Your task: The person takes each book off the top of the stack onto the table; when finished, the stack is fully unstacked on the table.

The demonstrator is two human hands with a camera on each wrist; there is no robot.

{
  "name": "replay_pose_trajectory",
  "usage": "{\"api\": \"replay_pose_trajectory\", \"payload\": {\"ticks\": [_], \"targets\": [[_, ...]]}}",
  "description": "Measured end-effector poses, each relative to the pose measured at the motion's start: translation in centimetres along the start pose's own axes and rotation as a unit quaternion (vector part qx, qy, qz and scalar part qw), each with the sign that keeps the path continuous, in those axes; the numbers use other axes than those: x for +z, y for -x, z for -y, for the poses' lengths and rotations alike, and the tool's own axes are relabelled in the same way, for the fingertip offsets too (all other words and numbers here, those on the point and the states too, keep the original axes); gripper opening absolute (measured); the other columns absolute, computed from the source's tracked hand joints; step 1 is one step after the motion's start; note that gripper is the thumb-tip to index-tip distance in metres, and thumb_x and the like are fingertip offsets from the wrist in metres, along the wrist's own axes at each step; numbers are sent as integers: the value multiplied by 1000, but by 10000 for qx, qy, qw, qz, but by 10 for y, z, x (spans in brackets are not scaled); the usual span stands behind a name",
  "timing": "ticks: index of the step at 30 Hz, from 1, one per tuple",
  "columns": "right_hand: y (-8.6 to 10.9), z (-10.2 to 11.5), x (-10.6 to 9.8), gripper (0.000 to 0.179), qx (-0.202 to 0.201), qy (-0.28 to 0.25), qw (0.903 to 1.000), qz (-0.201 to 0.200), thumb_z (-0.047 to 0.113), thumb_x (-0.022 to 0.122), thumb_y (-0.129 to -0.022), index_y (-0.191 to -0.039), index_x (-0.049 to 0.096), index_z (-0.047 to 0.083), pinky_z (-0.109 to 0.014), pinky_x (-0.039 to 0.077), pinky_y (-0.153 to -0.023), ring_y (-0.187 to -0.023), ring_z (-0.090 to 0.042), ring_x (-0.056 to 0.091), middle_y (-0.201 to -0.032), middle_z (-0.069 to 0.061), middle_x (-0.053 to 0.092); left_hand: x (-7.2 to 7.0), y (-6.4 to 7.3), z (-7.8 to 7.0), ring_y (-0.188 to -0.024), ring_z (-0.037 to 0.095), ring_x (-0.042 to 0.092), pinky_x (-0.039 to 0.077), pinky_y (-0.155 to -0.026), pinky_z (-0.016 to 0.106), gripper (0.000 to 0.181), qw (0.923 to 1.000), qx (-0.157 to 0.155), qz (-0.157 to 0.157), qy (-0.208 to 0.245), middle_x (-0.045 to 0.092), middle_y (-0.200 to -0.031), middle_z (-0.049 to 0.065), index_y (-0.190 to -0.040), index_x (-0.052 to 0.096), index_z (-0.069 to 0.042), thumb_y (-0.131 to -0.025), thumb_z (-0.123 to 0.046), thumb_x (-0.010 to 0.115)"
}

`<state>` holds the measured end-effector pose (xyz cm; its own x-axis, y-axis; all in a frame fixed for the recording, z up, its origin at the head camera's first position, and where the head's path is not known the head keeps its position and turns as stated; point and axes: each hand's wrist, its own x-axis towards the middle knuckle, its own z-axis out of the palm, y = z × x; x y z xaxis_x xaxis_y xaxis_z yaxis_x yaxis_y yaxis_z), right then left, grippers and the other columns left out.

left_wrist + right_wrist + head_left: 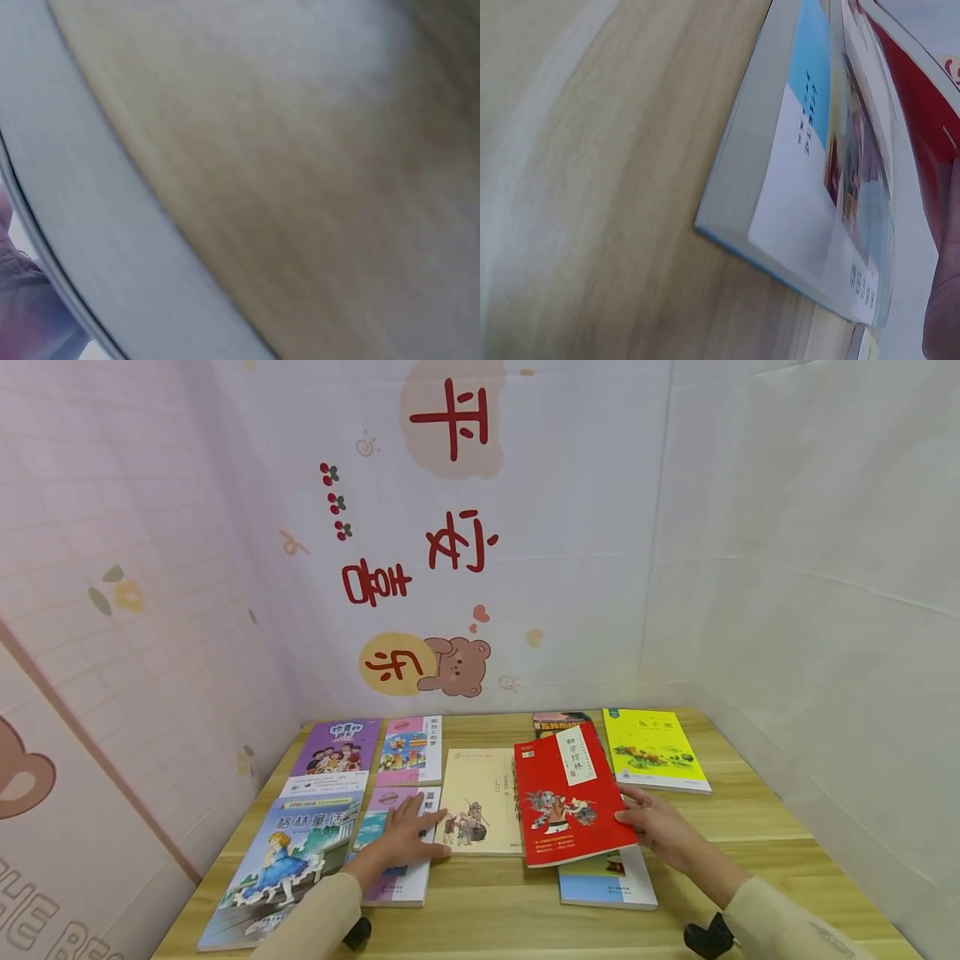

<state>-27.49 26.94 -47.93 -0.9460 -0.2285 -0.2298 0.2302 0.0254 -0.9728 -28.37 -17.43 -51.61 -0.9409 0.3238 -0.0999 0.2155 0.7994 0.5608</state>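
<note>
My right hand [656, 827] grips the lower right edge of a red paperback book [558, 810], thumb on its cover. In the right wrist view the red book [911, 97] is raised at a slant above a book with a blue and white cover [802, 195]. It overlaps the right side of a cream book [480, 802] in the head view. My left hand [405, 837] lies over a pink and blue book [401, 889] with its fingers extended, thumb by the cream book's lower left corner. The left wrist view is blurred.
On the wooden table [480, 918], a purple book [341, 743], a fairy-tale book [281, 877] and a pink-edged book [408, 752] lie at left. A yellow book [656, 752] lies back right, beside a partly covered book [558, 720]. Fabric walls [570, 568] stand around.
</note>
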Motion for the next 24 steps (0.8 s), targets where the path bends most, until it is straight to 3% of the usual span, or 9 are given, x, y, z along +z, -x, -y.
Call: {"api": "replay_pose_trajectory", "payload": {"ticks": [15,24], "targets": [[16,-7,-35,71,-17,-114,9999,97,4,54,-99,-156,11,-2,-43,57,-87,-101,-27,68,-135,-18,58,0,3,-1,-148,46,2,-5,-115,64,71,10000,15,-84,-3,12,-162,25,-145,53,-17,-85,-46,76],[37,-13,-66,78,57,-190,9998,98,3,55,-98,-155,2,-6,-43,56,-89,-102,-24,67,-127,-8,62,3,0,-1,-148,46,3,-5,-115,64,72,9999,-23,-143,-10,13,-161,25,-144,54,-17,-83,-46,78]]}}
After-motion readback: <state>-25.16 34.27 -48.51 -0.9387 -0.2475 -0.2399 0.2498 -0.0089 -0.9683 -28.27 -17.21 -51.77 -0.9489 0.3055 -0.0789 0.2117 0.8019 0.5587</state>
